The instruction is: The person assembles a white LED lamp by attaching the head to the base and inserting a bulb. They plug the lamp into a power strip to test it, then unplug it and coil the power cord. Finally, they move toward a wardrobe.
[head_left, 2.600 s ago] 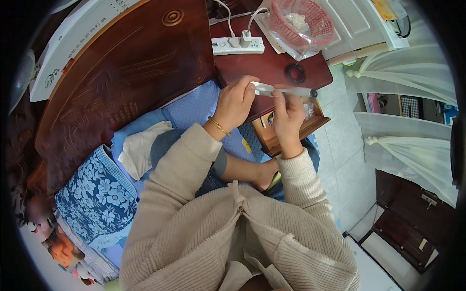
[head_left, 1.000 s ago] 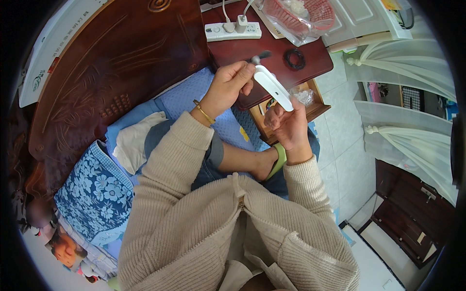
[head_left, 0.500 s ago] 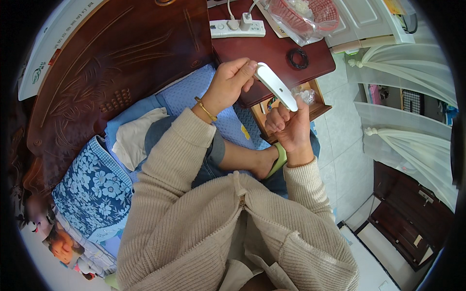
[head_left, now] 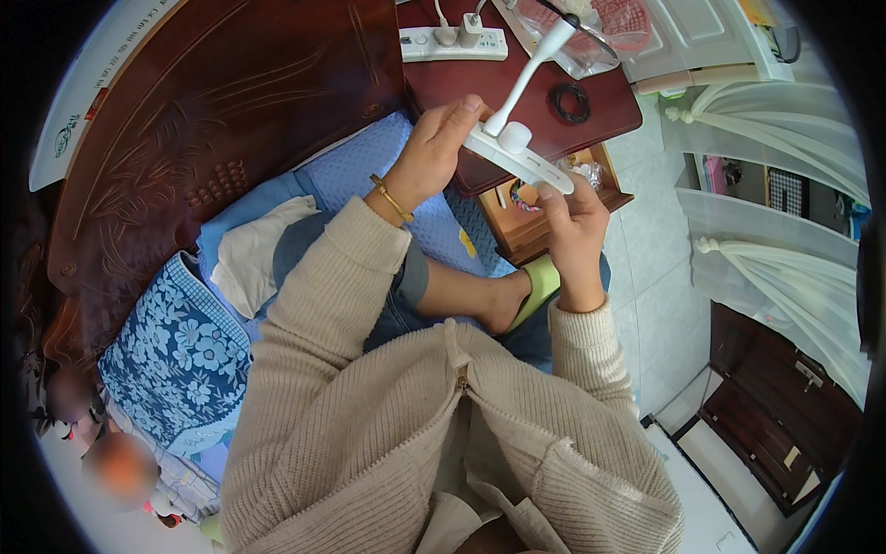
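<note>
My left hand grips the left end of a slim white power strip, held in the air above the open drawer. The fingers of my right hand pinch its other end. Slots show along the strip's upper face, and a round white knob-like piece stands on it. Beside that piece a white stalk rises from the strip, slanting up and away to the right. Thin dark blades, like those of a small fan, spread at the stalk's far end.
A larger white power strip with plugs lies on the dark red bedside table. Near it are a coiled black cable and a pink basket. To the left stand a carved wooden headboard and a blue floral pillow.
Both hands have turned the white strip, so its slotted face, round piece and bladed stalk now show instead of its plain back. My right hand has shifted slightly right.
</note>
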### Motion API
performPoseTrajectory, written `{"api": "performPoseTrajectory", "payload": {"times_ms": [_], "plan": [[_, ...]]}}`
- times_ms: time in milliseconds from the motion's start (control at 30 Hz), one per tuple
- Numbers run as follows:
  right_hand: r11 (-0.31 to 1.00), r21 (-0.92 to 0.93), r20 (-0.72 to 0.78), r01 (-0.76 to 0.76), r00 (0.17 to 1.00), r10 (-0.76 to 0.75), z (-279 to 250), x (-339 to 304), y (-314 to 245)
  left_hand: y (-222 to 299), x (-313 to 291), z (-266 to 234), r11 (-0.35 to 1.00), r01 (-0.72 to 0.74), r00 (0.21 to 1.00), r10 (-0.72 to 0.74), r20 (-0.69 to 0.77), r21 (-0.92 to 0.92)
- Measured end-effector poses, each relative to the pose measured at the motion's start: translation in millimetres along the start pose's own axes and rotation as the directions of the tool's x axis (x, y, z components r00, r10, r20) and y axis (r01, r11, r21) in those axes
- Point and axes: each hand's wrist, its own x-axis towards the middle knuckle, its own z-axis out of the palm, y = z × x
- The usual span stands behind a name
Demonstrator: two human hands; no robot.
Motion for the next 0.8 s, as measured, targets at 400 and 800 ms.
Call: {"api": "performPoseTrajectory", "payload": {"times_ms": [400, 800], "plan": [[0.791, -0.426, 0.125, 0.438, 0.895, -0.428, -2, 5, -3, -1, 4, -2, 1.000, -0.007, 0.996, 0.008, 0.084, -0.010], [0.780, -0.457, 0.161, 0.428, 0.902, -0.400, 1, 10, 5, -14, 4, 0, 0.997, 0.054, 0.998, -0.051, -0.044, 0.058]]}}
